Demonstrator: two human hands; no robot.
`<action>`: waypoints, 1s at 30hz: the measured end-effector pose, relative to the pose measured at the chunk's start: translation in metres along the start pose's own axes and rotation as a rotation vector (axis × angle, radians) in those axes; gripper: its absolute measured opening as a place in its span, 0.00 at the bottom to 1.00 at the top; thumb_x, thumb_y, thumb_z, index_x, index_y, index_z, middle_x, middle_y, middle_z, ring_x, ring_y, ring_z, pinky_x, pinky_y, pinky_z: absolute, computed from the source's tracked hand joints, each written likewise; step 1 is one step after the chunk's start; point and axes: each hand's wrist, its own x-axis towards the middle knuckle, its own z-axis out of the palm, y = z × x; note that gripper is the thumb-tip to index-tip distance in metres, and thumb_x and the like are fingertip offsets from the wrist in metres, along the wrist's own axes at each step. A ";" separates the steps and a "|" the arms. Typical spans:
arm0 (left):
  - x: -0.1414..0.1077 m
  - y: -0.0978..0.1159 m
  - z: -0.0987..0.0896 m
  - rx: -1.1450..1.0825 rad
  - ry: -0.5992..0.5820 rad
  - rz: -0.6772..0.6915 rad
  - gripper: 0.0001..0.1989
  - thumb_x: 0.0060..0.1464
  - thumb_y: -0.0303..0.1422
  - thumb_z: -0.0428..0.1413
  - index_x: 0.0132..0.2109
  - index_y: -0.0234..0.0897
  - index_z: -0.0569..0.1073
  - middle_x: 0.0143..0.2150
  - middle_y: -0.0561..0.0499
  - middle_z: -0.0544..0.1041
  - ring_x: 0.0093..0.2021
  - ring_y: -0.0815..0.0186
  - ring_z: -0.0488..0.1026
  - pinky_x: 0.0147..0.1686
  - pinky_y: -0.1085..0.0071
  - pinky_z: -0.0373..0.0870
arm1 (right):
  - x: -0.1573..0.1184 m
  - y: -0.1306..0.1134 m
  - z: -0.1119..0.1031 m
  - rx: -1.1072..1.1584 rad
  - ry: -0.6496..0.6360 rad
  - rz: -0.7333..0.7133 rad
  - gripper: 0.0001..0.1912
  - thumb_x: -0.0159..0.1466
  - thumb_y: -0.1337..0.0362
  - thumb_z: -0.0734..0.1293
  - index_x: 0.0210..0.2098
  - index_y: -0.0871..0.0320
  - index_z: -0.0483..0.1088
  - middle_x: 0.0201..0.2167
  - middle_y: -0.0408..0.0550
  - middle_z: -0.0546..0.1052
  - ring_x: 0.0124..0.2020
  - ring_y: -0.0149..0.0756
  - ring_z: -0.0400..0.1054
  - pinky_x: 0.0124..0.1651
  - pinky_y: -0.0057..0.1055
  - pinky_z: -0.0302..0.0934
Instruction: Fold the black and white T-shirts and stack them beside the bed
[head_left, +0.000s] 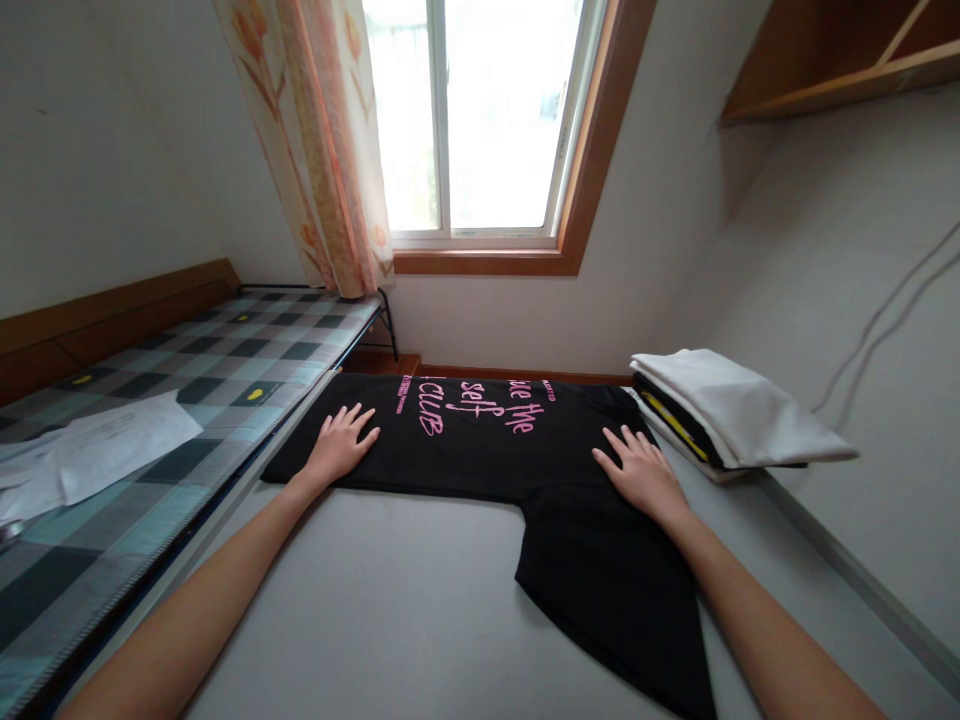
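A black T-shirt with pink lettering lies sideways on the white tabletop, folded along its length at the far side. One sleeve spreads toward me at the lower right. My left hand rests flat on the shirt's left end, fingers spread. On the right, near the shoulder and neck end, my right hand also lies flat with its fingers apart. Neither hand grips the cloth. The shirt's underside is hidden.
A stack of folded clothes, white on top, sits at the table's right edge by the wall. To the left is a bed with a checked mattress and white papers. A curtain hangs beside the window; a wooden shelf is upper right.
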 end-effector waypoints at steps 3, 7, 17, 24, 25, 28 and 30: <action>0.000 0.000 0.000 -0.004 0.007 0.001 0.28 0.63 0.47 0.43 0.66 0.43 0.62 0.68 0.45 0.60 0.69 0.49 0.52 0.64 0.51 0.50 | 0.001 0.001 0.002 0.009 0.010 0.002 0.34 0.67 0.46 0.50 0.66 0.56 0.58 0.67 0.55 0.57 0.67 0.53 0.51 0.65 0.46 0.48; 0.000 -0.001 0.001 -0.002 0.008 0.000 0.28 0.63 0.47 0.43 0.66 0.43 0.62 0.68 0.45 0.59 0.69 0.49 0.52 0.64 0.51 0.51 | 0.001 0.002 0.005 0.015 0.016 -0.004 0.34 0.67 0.46 0.50 0.66 0.57 0.58 0.67 0.55 0.57 0.67 0.53 0.51 0.65 0.47 0.48; 0.000 -0.001 0.002 0.003 0.008 0.003 0.28 0.64 0.47 0.43 0.65 0.42 0.63 0.68 0.44 0.59 0.68 0.49 0.53 0.64 0.51 0.51 | 0.001 0.003 0.004 -0.005 0.018 -0.007 0.34 0.67 0.46 0.50 0.66 0.58 0.58 0.67 0.56 0.58 0.67 0.52 0.51 0.65 0.45 0.48; 0.001 -0.001 0.002 0.001 0.004 0.001 0.28 0.64 0.47 0.43 0.66 0.42 0.62 0.68 0.44 0.59 0.68 0.49 0.52 0.64 0.51 0.50 | 0.001 0.003 0.006 0.002 0.027 -0.011 0.34 0.67 0.46 0.50 0.66 0.57 0.58 0.67 0.54 0.58 0.67 0.52 0.51 0.65 0.46 0.49; 0.000 -0.001 0.002 0.001 0.004 0.001 0.28 0.64 0.47 0.43 0.66 0.42 0.62 0.68 0.44 0.59 0.68 0.49 0.52 0.64 0.51 0.51 | 0.001 0.003 0.006 0.007 0.028 -0.012 0.34 0.67 0.46 0.50 0.66 0.57 0.58 0.67 0.54 0.58 0.67 0.52 0.51 0.65 0.46 0.49; 0.000 0.000 0.000 0.002 0.005 -0.002 0.28 0.63 0.47 0.43 0.66 0.43 0.62 0.68 0.45 0.59 0.68 0.49 0.53 0.64 0.51 0.51 | 0.001 0.003 0.005 0.019 0.034 -0.011 0.34 0.67 0.46 0.50 0.66 0.56 0.58 0.67 0.54 0.58 0.67 0.52 0.51 0.65 0.47 0.49; 0.000 0.000 0.000 0.001 0.006 -0.002 0.28 0.63 0.47 0.43 0.66 0.43 0.62 0.68 0.45 0.59 0.68 0.49 0.53 0.64 0.51 0.51 | 0.001 0.003 0.005 0.020 0.031 -0.009 0.34 0.67 0.46 0.50 0.66 0.56 0.58 0.67 0.54 0.58 0.67 0.52 0.51 0.65 0.47 0.48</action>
